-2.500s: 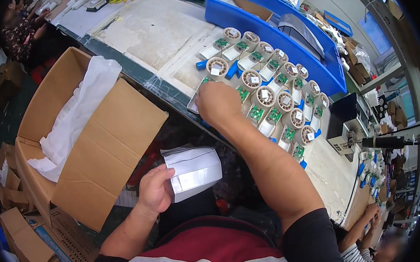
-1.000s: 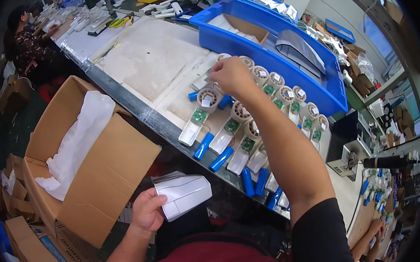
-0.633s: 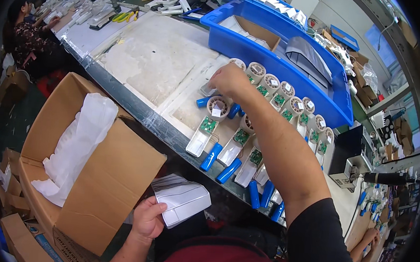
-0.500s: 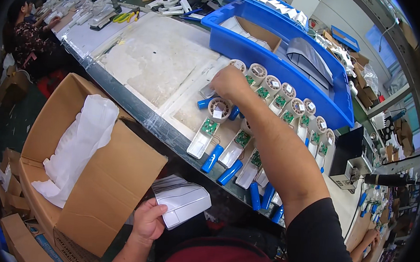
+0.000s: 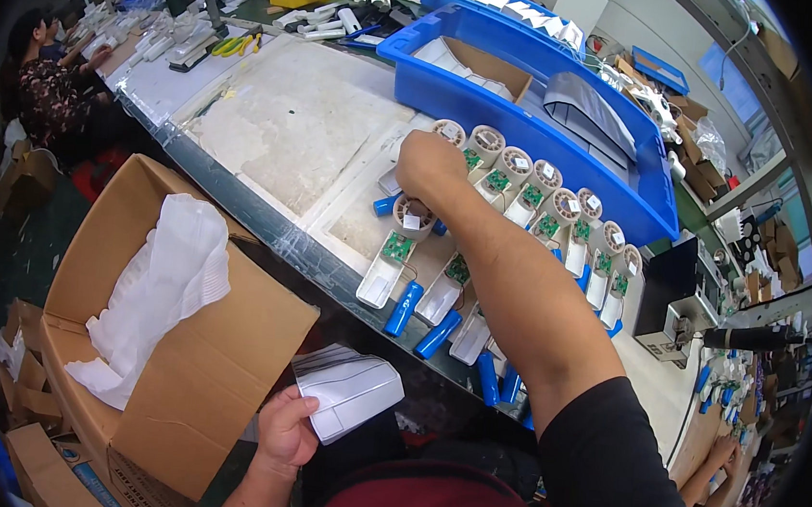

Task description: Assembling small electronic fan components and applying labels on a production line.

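My left hand (image 5: 288, 429) is closed on a stack of folded white sheets (image 5: 348, 391), thumb on top, low in front of me beside the carton. Across the bench reaches my right arm. My right hand (image 5: 433, 167) is closed at the far left end of rows of white handheld housings, its fingertips turned away, so what it grips is hidden. Just below that hand is a round-headed housing (image 5: 413, 217) with a green circuit board (image 5: 397, 246) in its handle. A blue cylindrical battery (image 5: 403, 309) lies by the handle, and several like it lie along the bench edge.
An open cardboard carton (image 5: 213, 362) with a white foam sheet (image 5: 167, 281) stands left of me. Behind the housings is a long blue tray (image 5: 534, 120). A dark boxy device (image 5: 677, 301) sits to the right. One person (image 5: 53, 92) sits far left.
The view has shifted slightly. My right hand stays at the far left end of the housings, its forearm barely moved. My left hand still holds the folded sheets.
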`<action>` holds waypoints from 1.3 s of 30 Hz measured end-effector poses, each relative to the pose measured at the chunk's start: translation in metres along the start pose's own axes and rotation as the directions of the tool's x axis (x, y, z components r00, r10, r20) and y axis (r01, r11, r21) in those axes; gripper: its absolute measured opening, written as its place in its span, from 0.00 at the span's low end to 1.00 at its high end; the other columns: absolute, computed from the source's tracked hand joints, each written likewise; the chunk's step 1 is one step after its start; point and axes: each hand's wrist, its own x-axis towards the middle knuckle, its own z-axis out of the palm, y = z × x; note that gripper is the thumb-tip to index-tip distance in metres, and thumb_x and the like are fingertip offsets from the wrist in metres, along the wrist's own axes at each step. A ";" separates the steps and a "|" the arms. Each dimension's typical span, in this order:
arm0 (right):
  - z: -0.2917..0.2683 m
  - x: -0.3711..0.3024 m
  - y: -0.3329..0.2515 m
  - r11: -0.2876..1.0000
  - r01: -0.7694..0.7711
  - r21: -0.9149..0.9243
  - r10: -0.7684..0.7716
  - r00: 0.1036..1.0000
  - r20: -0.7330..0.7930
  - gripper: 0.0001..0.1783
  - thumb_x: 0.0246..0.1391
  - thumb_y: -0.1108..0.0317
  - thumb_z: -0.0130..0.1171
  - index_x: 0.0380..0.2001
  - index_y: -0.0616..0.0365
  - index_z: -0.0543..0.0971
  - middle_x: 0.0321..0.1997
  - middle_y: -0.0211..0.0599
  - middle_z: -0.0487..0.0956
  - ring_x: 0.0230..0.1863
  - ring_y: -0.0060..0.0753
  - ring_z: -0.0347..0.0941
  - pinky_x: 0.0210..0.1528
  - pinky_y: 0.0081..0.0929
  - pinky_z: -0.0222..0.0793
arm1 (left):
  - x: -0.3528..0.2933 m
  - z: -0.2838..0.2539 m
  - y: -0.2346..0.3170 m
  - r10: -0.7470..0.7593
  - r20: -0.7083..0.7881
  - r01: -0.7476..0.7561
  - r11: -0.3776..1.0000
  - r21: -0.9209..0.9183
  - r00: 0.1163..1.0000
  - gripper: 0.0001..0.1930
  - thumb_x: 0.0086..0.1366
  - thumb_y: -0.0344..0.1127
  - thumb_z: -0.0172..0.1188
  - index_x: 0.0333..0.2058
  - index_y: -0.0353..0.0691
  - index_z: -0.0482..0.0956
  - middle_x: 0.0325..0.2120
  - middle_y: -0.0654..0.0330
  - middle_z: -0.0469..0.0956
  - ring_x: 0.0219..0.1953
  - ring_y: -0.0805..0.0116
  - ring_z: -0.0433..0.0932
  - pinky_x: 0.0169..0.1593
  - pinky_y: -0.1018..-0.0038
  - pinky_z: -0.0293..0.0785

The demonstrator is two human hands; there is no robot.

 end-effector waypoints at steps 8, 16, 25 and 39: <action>-0.035 -0.097 0.017 0.850 0.173 0.498 -0.148 0.985 -0.090 0.10 0.55 0.69 0.67 0.37 0.62 0.89 0.29 0.37 0.87 0.29 0.39 0.82 0.38 0.34 0.79 | -0.001 0.013 0.003 -0.016 0.017 0.016 1.000 -0.024 1.000 0.30 0.66 0.32 0.51 0.65 0.23 0.69 0.60 0.35 0.77 0.59 0.42 0.78 0.67 0.55 0.71; 0.036 -0.294 0.026 0.571 0.527 0.630 -0.570 0.806 -0.158 0.15 0.50 0.73 0.73 0.42 0.57 0.85 0.36 0.36 0.81 0.33 0.35 0.75 0.37 0.30 0.73 | -0.010 0.039 -0.005 -0.007 0.128 0.008 1.000 -0.010 0.992 0.19 0.74 0.31 0.51 0.59 0.28 0.75 0.54 0.44 0.82 0.52 0.56 0.83 0.58 0.65 0.78; 0.048 -0.330 0.032 0.638 0.597 0.487 -0.550 0.796 -0.254 0.19 0.50 0.74 0.71 0.48 0.53 0.83 0.39 0.35 0.77 0.33 0.40 0.75 0.37 0.34 0.73 | -0.023 0.055 -0.025 0.069 0.139 -0.094 0.978 0.186 0.988 0.15 0.76 0.26 0.53 0.57 0.28 0.76 0.51 0.45 0.83 0.49 0.60 0.84 0.55 0.69 0.81; 0.035 -0.327 0.046 0.586 0.713 0.384 -0.570 0.700 -0.429 0.11 0.53 0.74 0.67 0.40 0.50 0.85 0.41 0.34 0.78 0.33 0.41 0.74 0.37 0.34 0.73 | -0.008 0.055 -0.028 0.062 0.123 -0.088 0.972 0.218 0.990 0.17 0.74 0.22 0.54 0.59 0.26 0.74 0.51 0.44 0.83 0.49 0.58 0.84 0.56 0.68 0.81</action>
